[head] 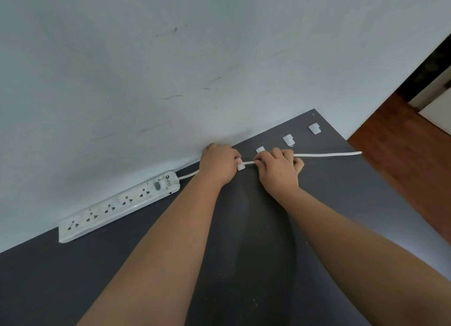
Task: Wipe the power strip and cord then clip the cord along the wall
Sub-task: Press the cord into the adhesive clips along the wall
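Note:
A white power strip [119, 205] lies on the dark grey surface [122, 277] against the pale wall. Its white cord [327, 154] leaves the strip's right end, passes under both hands and runs off the surface's right edge. My left hand [218, 164] presses on a small white cable clip [241, 166] where the cord enters it. Just right of that clip, my right hand [279, 170] is closed around the cord. Three more white clips sit in a row beyond: one [260, 150] behind my right hand's fingers, one [288, 140], and one [314, 128] farthest right.
The pale wall [195, 69] carries dark scuff marks. Right of the grey surface is a brown wooden floor [400, 150], with a dark doorway edge [434, 64] at the upper right. Small crumbs dot the grey surface near the bottom.

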A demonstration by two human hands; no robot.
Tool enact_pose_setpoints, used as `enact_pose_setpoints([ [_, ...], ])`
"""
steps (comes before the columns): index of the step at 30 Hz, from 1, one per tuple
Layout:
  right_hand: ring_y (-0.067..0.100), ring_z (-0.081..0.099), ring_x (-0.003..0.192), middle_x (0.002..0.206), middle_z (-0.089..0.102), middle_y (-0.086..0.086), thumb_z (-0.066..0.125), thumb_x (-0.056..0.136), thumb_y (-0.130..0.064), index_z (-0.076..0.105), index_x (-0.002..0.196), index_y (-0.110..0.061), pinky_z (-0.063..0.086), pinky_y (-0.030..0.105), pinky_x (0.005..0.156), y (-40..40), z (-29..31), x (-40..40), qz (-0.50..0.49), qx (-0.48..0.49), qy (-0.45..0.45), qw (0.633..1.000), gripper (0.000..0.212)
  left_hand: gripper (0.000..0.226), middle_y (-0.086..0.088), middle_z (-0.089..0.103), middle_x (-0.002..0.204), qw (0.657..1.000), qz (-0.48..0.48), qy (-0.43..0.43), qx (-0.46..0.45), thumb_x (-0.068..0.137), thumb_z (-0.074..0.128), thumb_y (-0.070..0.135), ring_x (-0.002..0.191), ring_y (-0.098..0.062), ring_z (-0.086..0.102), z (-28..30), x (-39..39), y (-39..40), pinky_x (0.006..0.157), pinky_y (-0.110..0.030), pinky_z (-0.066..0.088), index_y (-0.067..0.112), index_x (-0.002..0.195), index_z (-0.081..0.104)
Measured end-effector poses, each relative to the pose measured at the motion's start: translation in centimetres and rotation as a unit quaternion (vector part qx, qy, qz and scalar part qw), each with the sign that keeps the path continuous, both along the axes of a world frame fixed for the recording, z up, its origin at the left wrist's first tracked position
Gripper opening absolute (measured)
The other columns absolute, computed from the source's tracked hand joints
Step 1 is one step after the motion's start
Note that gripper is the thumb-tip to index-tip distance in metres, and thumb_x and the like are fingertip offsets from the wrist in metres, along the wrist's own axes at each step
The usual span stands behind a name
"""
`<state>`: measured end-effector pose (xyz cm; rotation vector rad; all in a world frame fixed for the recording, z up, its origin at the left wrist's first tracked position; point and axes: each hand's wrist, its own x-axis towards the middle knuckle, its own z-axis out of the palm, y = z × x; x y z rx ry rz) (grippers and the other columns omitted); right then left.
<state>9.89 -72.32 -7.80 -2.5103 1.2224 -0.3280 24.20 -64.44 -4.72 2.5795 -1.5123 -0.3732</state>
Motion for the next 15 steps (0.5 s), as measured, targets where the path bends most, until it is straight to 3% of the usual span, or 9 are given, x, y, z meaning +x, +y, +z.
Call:
enact_pose_setpoints([
  [5, 0.025, 0.041, 0.111, 0.103, 0.059, -0.002, 0.048, 0.096, -0.034, 0.065, 0.104, -0.027, 0.023, 0.039, 0.088, -0.5, 0.5, 1.2, -0.016, 0.033, 0.018, 0.999, 0.021, 0.028, 0.005, 0.064, 0.108, 0.999, -0.013, -0.041, -0.016, 0.096, 0.045, 0.031, 0.104, -0.027, 0.048, -0.6, -0.7, 0.5, 0.091, -0.034, 0.037, 0.028, 0.11, 0.069],
  [10, 0.033, 0.049, 0.109, 0.112, 0.056, 0.008, 0.065, 0.086, -0.034, 0.065, 0.111, -0.019, 0.04, 0.04, 0.086, -1.9, 0.5, -0.6, 0.028, 0.021, -0.028, 0.999, 0.029, 0.04, -0.002, 0.054, 0.119, 0.998, 0.021, 0.02, -0.063, 0.096, 0.047, 0.025, 0.109, -0.026, 0.05, -2.1, -2.2, 2.0, 0.092, -0.039, 0.045, 0.019, 0.136, 0.051],
  [15, 0.024, 0.039, 0.12, 0.12, 0.055, -0.008, 0.058, 0.089, -0.045, 0.06, 0.109, -0.032, 0.025, 0.039, 0.098, -5.3, 0.7, -4.1, 0.01, 0.015, 0.026, 0.999, 0.024, 0.048, -0.006, 0.049, 0.116, 0.995, 0.059, 0.014, -0.085, 0.099, 0.039, 0.033, 0.106, -0.025, 0.048, -2.9, -3.4, 2.1, 0.095, -0.036, 0.044, 0.013, 0.142, 0.041],
])
